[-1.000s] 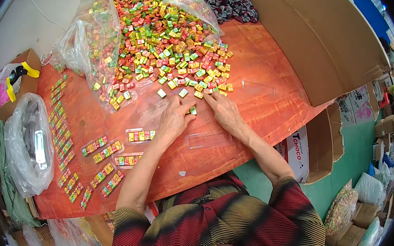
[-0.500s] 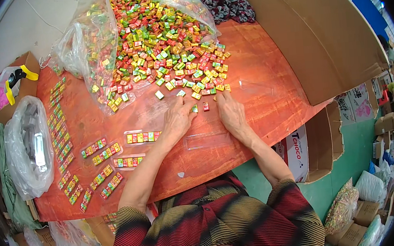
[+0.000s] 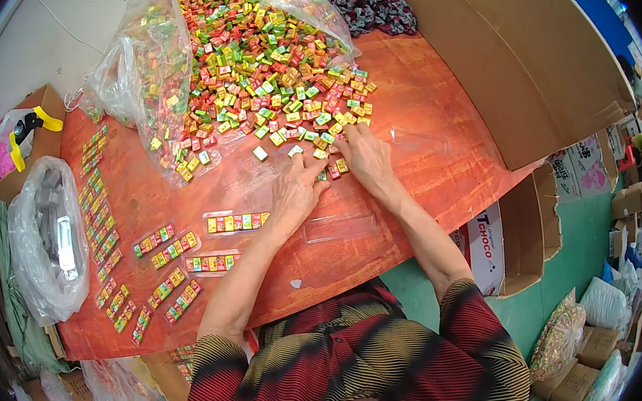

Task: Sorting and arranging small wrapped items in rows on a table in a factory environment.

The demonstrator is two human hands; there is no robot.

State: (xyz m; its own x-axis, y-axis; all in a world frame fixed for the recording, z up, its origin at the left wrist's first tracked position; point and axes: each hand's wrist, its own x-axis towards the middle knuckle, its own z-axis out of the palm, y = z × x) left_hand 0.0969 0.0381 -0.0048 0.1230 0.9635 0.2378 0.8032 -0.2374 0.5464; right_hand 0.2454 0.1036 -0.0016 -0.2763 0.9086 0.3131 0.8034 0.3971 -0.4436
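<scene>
Small candy-sized boxes in red, yellow and green lie in a big heap (image 3: pixel 262 75) that spills from a clear plastic bag (image 3: pixel 163 84). At the heap's near edge, my left hand (image 3: pixel 295 191) has its thumb and forefinger closed around a small green box (image 3: pixel 322 175). Beside it stand a red box (image 3: pixel 334 171) and a yellow box (image 3: pixel 342 165). My right hand (image 3: pixel 367 161) reaches to the loose boxes with fingers stretched and apart; its fingertips touch the heap's edge. Nearer me lies a clear plastic tray (image 3: pixel 341 228) with nothing in it.
Left of my left forearm lie filled trays, one (image 3: pixel 238 222) above another (image 3: pixel 213 263). More filled rows (image 3: pixel 96 214) line the table's left side. A tall cardboard sheet (image 3: pixel 515 50) stands at the right. A clear bag (image 3: pixel 48 238) hangs over the left edge.
My right hand has moved up and slightly left, its fingers reaching further into the loose boxes. A yellow box now stands beside the red one. My left hand has shifted slightly right.
</scene>
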